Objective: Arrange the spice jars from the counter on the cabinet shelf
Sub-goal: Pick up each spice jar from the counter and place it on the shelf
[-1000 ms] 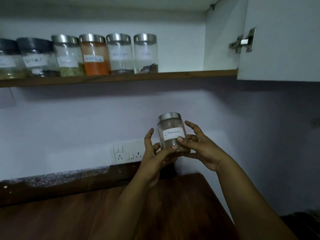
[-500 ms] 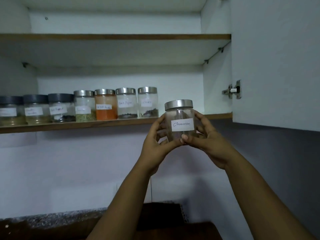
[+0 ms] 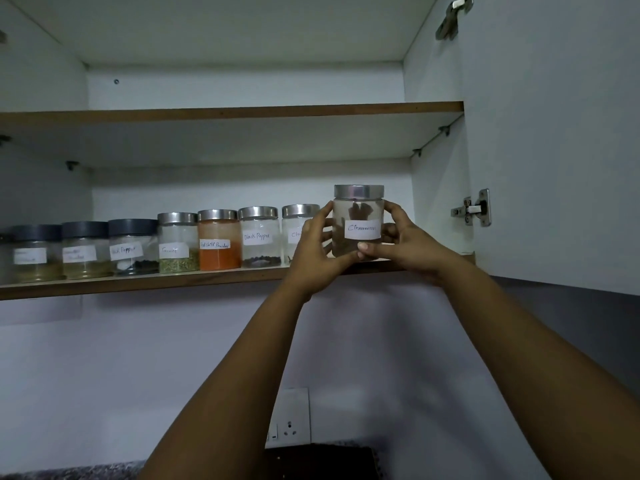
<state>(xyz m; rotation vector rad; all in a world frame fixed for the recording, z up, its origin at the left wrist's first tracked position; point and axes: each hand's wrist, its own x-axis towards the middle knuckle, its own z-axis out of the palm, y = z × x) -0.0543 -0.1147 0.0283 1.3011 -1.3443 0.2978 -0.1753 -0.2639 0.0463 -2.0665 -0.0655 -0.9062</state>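
A glass jar labelled Cinnamon [image 3: 358,216], with a steel lid, is at the right end of the lower cabinet shelf [image 3: 207,278], at the shelf's front edge. My left hand [image 3: 317,252] grips its left side and my right hand [image 3: 408,247] grips its right side and bottom. Whether the jar rests on the shelf or hangs just above it is unclear. Several labelled jars stand in a row to the left, among them a clove jar [image 3: 294,226] partly behind my left hand, a black pepper jar [image 3: 259,237] and an orange chilli powder jar [image 3: 219,240].
The open cabinet door [image 3: 554,140] stands at the right, with a hinge [image 3: 472,210] beside the jar. An upper shelf [image 3: 242,110] runs above. A wall socket [image 3: 291,424] sits below, between my forearms. A dark counter corner [image 3: 329,460] lies at the bottom.
Both hands have lifted the cinnamon jar from chest height up to the lower shelf and to the right end of the jar row. The camera has tilted upward.
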